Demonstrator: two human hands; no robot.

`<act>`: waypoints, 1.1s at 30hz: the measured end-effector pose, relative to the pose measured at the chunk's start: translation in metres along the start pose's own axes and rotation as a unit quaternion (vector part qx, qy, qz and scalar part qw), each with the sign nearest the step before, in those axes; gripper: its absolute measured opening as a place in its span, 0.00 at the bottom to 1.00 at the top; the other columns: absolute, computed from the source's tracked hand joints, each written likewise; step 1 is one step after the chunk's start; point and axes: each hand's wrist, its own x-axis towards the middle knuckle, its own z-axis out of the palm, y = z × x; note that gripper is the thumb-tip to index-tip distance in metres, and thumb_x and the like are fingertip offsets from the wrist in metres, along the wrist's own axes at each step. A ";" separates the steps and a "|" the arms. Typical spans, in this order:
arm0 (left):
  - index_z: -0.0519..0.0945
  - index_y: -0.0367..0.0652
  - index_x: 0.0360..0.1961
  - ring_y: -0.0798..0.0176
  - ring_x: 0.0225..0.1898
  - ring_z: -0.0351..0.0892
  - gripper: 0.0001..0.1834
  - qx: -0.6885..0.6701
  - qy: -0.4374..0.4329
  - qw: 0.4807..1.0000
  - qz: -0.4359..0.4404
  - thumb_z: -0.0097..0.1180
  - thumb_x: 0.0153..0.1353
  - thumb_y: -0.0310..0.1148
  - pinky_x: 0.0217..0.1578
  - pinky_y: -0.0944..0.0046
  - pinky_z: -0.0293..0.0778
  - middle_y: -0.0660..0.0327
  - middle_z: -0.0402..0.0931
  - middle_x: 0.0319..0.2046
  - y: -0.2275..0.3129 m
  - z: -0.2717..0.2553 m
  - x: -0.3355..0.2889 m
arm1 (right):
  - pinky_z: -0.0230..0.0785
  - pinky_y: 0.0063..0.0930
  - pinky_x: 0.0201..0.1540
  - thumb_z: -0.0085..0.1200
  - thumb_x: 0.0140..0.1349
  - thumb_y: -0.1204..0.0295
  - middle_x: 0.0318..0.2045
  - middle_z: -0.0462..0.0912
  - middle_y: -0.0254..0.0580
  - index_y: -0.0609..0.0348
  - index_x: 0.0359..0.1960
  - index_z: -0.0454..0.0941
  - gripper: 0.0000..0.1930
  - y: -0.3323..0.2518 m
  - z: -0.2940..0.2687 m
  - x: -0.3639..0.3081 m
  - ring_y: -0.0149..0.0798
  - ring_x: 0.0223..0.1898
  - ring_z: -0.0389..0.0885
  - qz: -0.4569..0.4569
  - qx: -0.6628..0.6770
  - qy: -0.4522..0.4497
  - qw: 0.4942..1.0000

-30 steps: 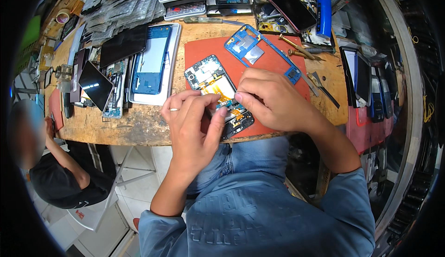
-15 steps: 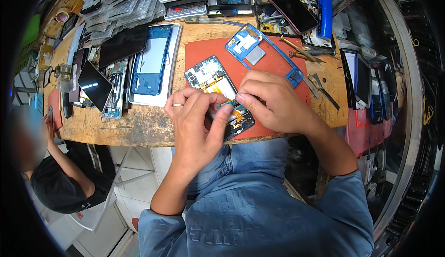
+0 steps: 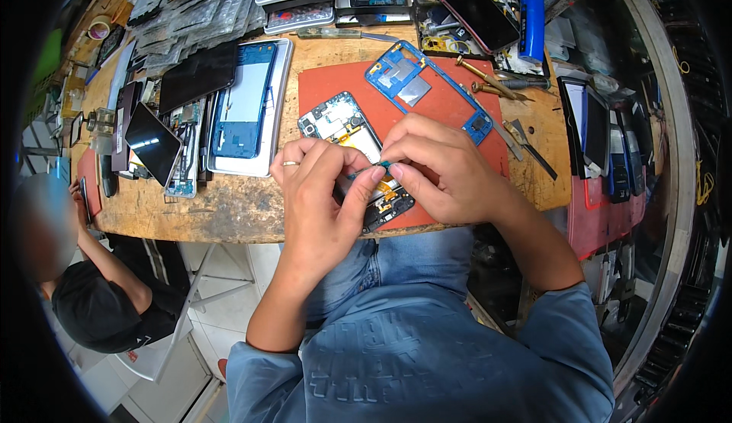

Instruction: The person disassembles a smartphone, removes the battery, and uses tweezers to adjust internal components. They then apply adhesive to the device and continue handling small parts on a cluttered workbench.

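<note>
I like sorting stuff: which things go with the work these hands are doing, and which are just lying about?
With the work:
- left hand and right hand, gripping a small teal part
- opened phone beneath
- red mat
- probably the blue frame, on that mat

Seemingly just lying about:
- bubble-wrap pouches
- blue cylinder
- dark-screened phone

opened phone [image 3: 335, 120]: partly behind left hand [image 3: 316, 194] | teal part [image 3: 384, 165]: mostly covered, perhaps a board

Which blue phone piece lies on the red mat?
The blue frame beyond the right hand, mostly on the mat; another blue piece lies left, off it.
</note>
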 end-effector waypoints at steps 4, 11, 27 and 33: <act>0.88 0.46 0.38 0.56 0.44 0.76 0.08 -0.008 0.031 0.999 0.013 0.74 0.62 0.36 0.59 0.51 0.59 0.65 0.79 0.29 -0.005 -0.004 -0.006 | 0.72 0.34 0.37 0.61 0.66 0.84 0.40 0.82 0.46 0.68 0.41 0.83 0.05 -0.002 0.001 -0.001 0.41 0.36 0.82 0.020 0.002 0.007 1.000; 0.91 0.45 0.40 0.56 0.47 0.78 0.05 -0.016 0.014 1.000 -0.009 0.72 0.64 0.30 0.62 0.52 0.60 0.65 0.87 0.34 -0.004 -0.011 -0.010 | 0.72 0.40 0.32 0.63 0.63 0.80 0.37 0.79 0.44 0.65 0.39 0.80 0.05 0.000 0.001 0.000 0.45 0.32 0.81 0.019 0.000 0.011 1.000; 0.91 0.44 0.40 0.56 0.54 0.82 0.04 -0.056 0.018 0.998 -0.039 0.70 0.67 0.31 0.64 0.53 0.62 0.65 0.90 0.36 -0.013 -0.013 -0.019 | 0.70 0.38 0.33 0.63 0.66 0.78 0.36 0.80 0.43 0.63 0.37 0.80 0.04 -0.003 -0.001 0.002 0.43 0.32 0.80 0.039 -0.008 -0.015 0.999; 0.90 0.44 0.43 0.55 0.52 0.82 0.05 -0.048 0.022 0.998 -0.025 0.67 0.68 0.30 0.63 0.52 0.63 0.65 0.91 0.38 -0.014 -0.013 -0.018 | 0.69 0.35 0.32 0.62 0.66 0.81 0.35 0.81 0.44 0.65 0.37 0.81 0.02 -0.004 -0.004 0.004 0.40 0.31 0.80 0.039 -0.005 -0.019 0.999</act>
